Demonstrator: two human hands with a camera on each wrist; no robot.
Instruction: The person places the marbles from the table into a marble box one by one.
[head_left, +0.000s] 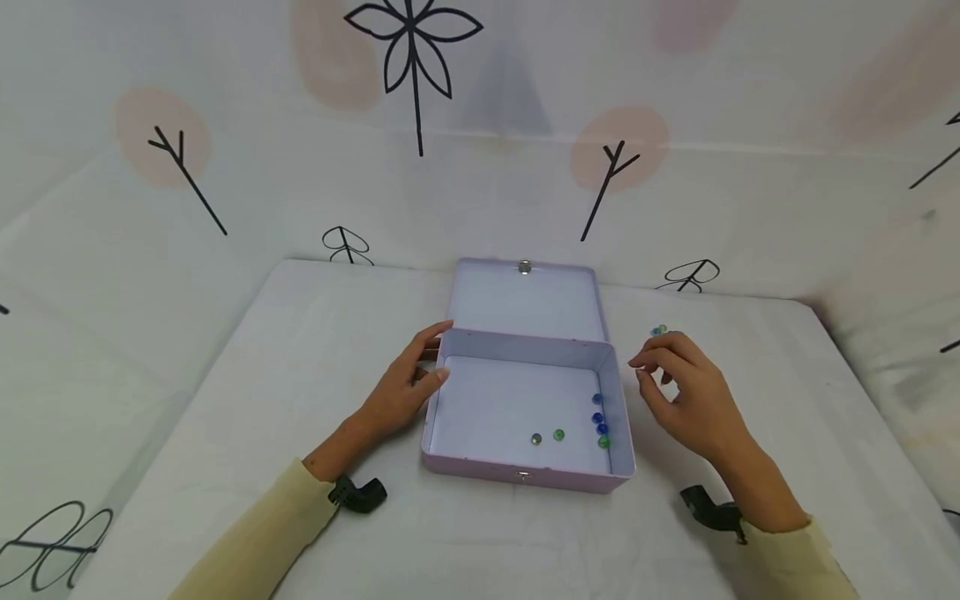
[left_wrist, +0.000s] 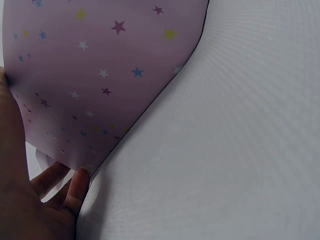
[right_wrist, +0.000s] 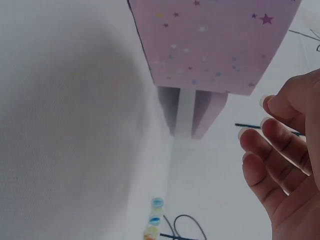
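Note:
A lilac metal box (head_left: 472,468) stands with its lid (head_left: 525,296) laid back. Along its left side, my left hand (head_left: 397,396) grips the wall, thumb at the rim and fingers by the rear corner; the left wrist view shows those fingers (left_wrist: 77,192) against the star-printed side (left_wrist: 115,75). To the right of the box my right hand (head_left: 690,404) hangs with loosely bent fingers, nothing visible between them; in the right wrist view thumb and fingertips (right_wrist: 255,140) stand apart. Glass beads (head_left: 660,330) lie just beyond it, also visible in the right wrist view (right_wrist: 157,202).
Inside the box, blue beads (head_left: 597,418) and a green bead (head_left: 604,442) lie along the right wall. Another green bead (head_left: 558,435) and a greyish one (head_left: 536,439) are nearer the front middle. A white cloth (head_left: 300,317) covers the table, with a patterned backdrop (head_left: 495,200) behind.

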